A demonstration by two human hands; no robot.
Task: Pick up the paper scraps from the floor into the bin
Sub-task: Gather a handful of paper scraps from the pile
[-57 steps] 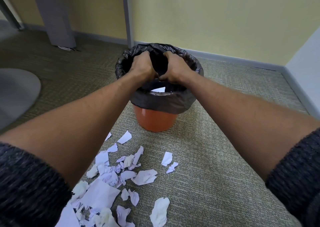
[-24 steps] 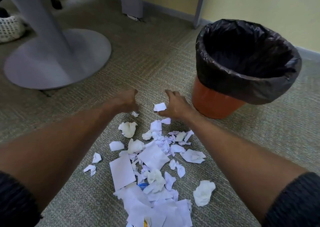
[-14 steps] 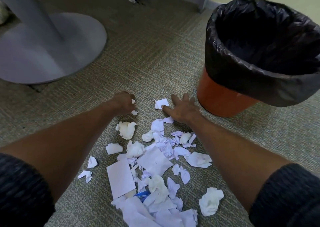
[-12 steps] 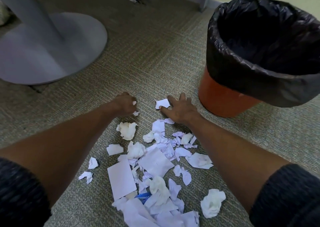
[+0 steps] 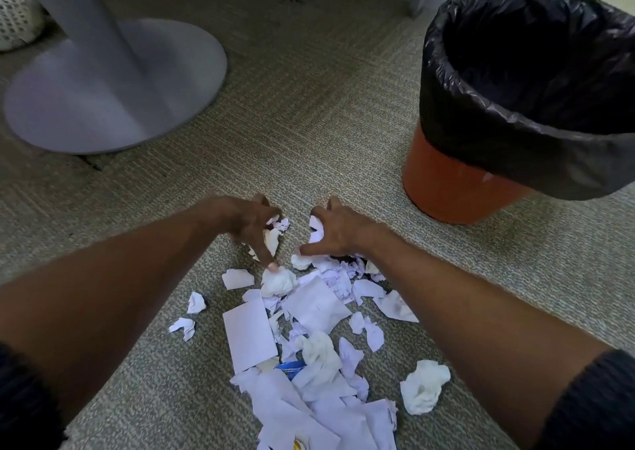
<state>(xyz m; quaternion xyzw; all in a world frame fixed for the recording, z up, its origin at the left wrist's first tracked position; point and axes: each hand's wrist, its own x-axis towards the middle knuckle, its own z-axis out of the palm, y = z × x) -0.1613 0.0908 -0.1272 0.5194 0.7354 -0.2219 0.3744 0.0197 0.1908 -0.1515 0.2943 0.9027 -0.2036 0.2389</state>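
We have both hands down at the far edge of the paper scraps (image 5: 309, 329), which lie scattered on the carpeted floor (image 5: 309, 133) in a loose heap running from our hands back toward our body. The orange bin (image 5: 457, 188), lined with a black bag (image 5: 481, 113), stands upright off to the right of the heap, near our right hand but not touching it.

These scraps look feather-light and limp: torn flat sheets, small shreds and a few crumpled wads. We judge they will crush without harm, but flat pieces will cling to the carpet and small bits will slip out of a loose hold. Raking them together and squeezing a bunch should work better than pinching single pieces; the crumpled wad (image 5: 424, 386) lying apart on the right is easy to take whole.

Our left hand (image 5: 252, 224) has its grip partly curled around a few white scraps against the palm, with one finger reaching down to touch a crumpled ball (image 5: 278, 281). Our right hand (image 5: 338, 231) is spread fairly wide, palm down over the top of the heap, with a scrap caught under its fingers and the thumb stretched toward a small wad. Neither grip is fully closed yet. Whether anything lies inside the bin we cannot tell; its interior is dark.
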